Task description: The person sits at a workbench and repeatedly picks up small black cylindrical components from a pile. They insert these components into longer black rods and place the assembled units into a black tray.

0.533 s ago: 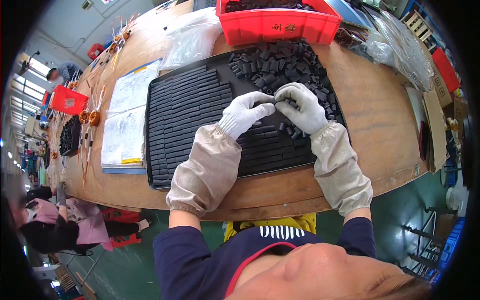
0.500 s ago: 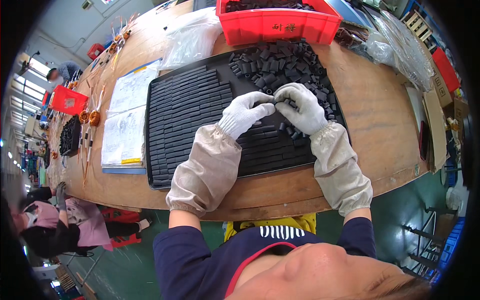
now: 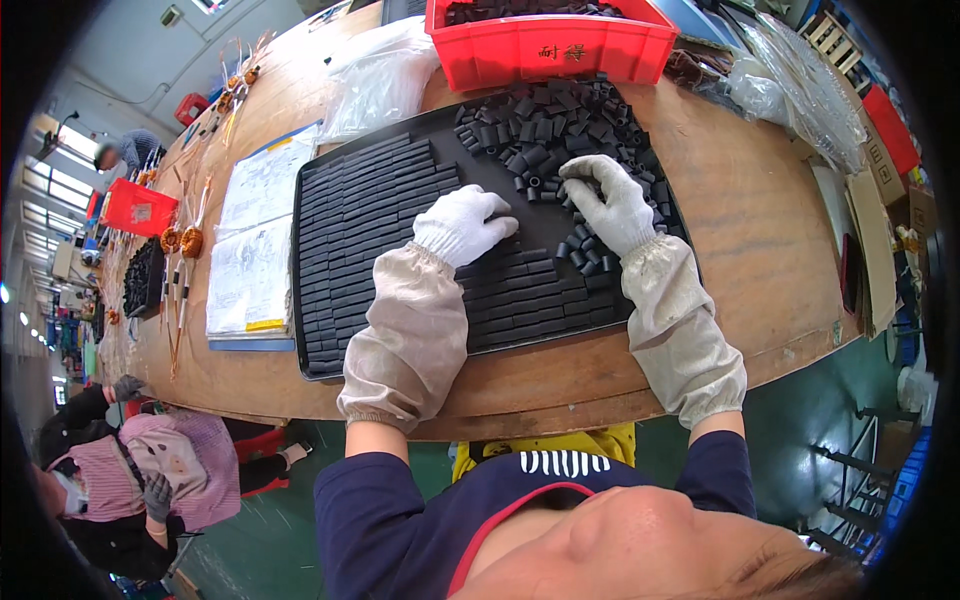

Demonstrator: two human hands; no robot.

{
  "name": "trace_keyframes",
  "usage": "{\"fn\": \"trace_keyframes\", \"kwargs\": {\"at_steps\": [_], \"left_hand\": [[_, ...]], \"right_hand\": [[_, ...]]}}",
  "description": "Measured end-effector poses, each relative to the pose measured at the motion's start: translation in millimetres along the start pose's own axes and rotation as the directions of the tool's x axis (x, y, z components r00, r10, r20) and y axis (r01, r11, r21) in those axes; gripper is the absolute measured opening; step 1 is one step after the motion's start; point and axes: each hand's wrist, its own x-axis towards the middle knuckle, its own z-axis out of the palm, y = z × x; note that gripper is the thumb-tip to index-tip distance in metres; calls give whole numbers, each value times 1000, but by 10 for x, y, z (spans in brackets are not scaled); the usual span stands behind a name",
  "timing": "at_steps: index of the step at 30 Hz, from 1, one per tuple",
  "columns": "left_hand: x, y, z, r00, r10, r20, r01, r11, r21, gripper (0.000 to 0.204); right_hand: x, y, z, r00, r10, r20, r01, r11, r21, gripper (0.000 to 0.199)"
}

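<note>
A black tray (image 3: 470,190) on the table holds short black tubes. Tight rows of black tubes (image 3: 370,230) fill its left side and near edge. A heap of loose black tubes (image 3: 545,125) covers the far right of the tray. My left hand (image 3: 463,226), in a white glove, is low over the tray at the right edge of the rows. Its fingers are curled together, and whatever they hold is hidden. My right hand (image 3: 612,205), gloved too, reaches over the loose heap, thumb and forefinger apart. A few loose tubes (image 3: 587,250) lie beside its wrist.
Behind the tray stands a red bin (image 3: 550,50) of black pieces. Clear plastic bags (image 3: 385,80) and an open paper folder (image 3: 250,240) lie to the left. Wound copper coils (image 3: 185,240) are farther left. At lower left sits a co-worker (image 3: 165,460). Cardboard (image 3: 870,230) leans at the right edge.
My hands, which met over the middle of the tray, have parted. The left moved left and down toward the rows; the right opened over the heap. The co-worker's hand has shifted.
</note>
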Motion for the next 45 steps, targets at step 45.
{"fn": "trace_keyframes", "kwargs": {"at_steps": [45], "left_hand": [[49, 117, 242, 988, -124, 87, 98, 87, -991, 36]], "right_hand": [[-32, -152, 33, 889, -397, 229, 455, 703, -547, 18]]}}
